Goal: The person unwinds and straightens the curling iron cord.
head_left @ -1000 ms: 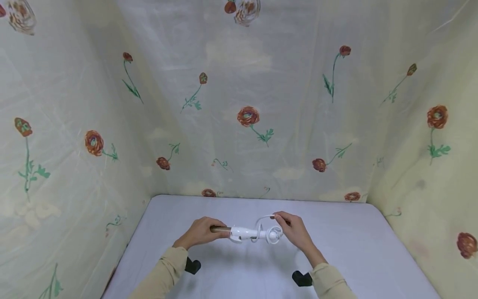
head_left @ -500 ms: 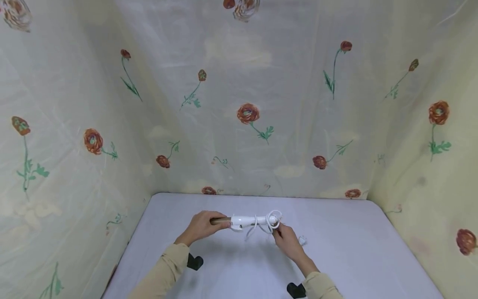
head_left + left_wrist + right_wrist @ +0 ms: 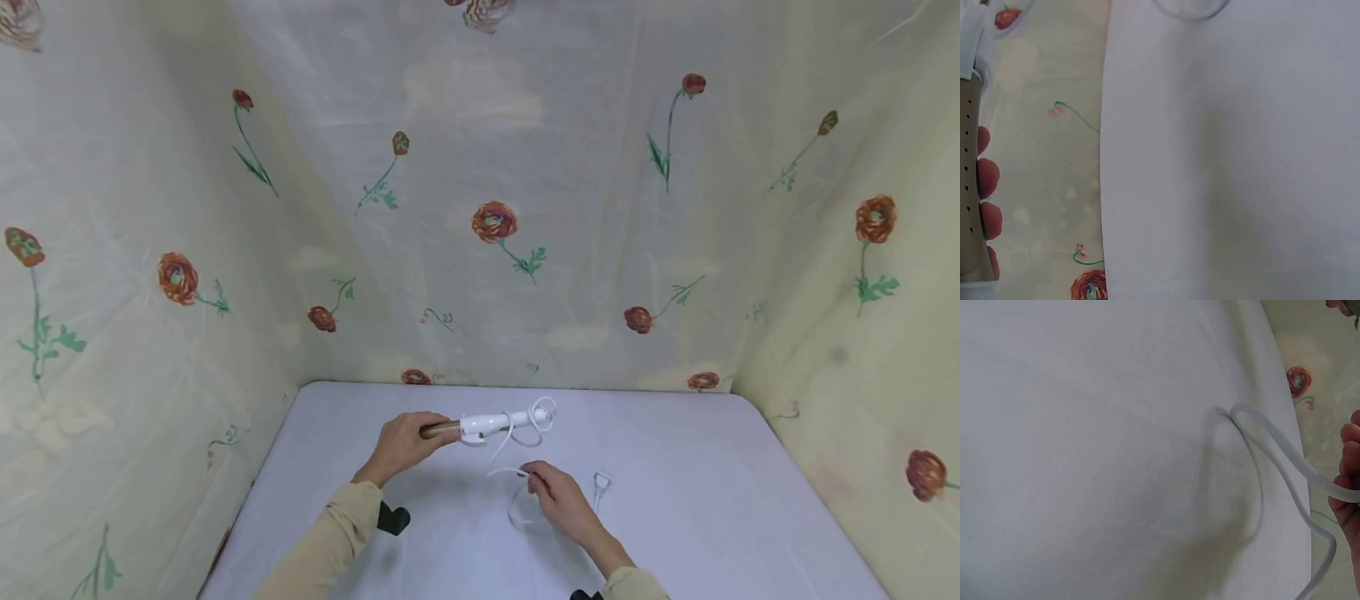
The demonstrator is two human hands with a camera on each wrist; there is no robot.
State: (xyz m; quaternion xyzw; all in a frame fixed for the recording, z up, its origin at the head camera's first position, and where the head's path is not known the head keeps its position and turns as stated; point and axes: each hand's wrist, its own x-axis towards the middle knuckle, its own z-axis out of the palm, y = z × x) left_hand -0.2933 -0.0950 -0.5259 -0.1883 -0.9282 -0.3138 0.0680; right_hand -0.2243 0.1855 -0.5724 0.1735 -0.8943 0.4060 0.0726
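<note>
A hair styling iron (image 3: 487,424) with a white handle and a brown barrel is held above the table, handle pointing right. My left hand (image 3: 407,443) grips it by the barrel. Rows of small holes run along the barrel (image 3: 969,181) in the left wrist view, with fingertips curled behind it. White cord is still looped around the handle's right end. Below and right of the handle, my right hand (image 3: 564,502) pinches a loose stretch of that cord (image 3: 506,472). The cord (image 3: 1282,440) hangs in a bend by the fingers in the right wrist view.
The cord's plug (image 3: 602,481) is just right of my right hand. A white-covered table (image 3: 675,483) lies beneath both hands. Flower-printed sheeting (image 3: 585,250) encloses it at the back and both sides.
The right hand has moved down and toward me, pulling a length of cord off the handle. The plug has come into view. The left hand keeps its grip; the iron tilts slightly, handle end higher.
</note>
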